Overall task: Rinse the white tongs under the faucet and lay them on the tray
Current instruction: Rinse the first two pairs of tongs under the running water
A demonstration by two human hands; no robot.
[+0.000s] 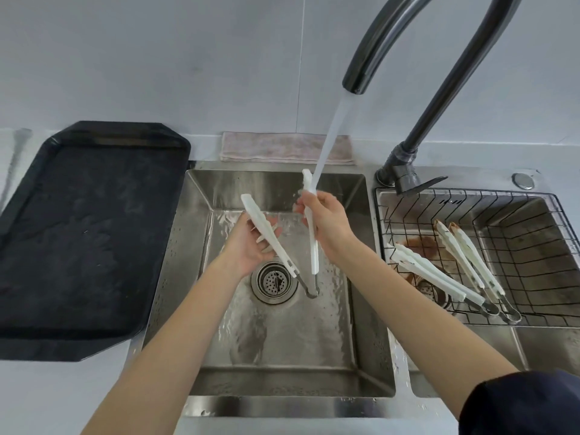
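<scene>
Holding white tongs [314, 255] apart: right fingers [309, 204] clenched, left fingers [265, 248] loosely curled.

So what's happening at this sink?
A person is rinsing a pair of white plastic tongs under water running from the dark curved faucet, over the steel sink. The left hand holds one arm, the right hand grips the other, spreading them apart. Two more white pairs lie in the wire basket; the black rectangular tray sits left of the sink.
</scene>
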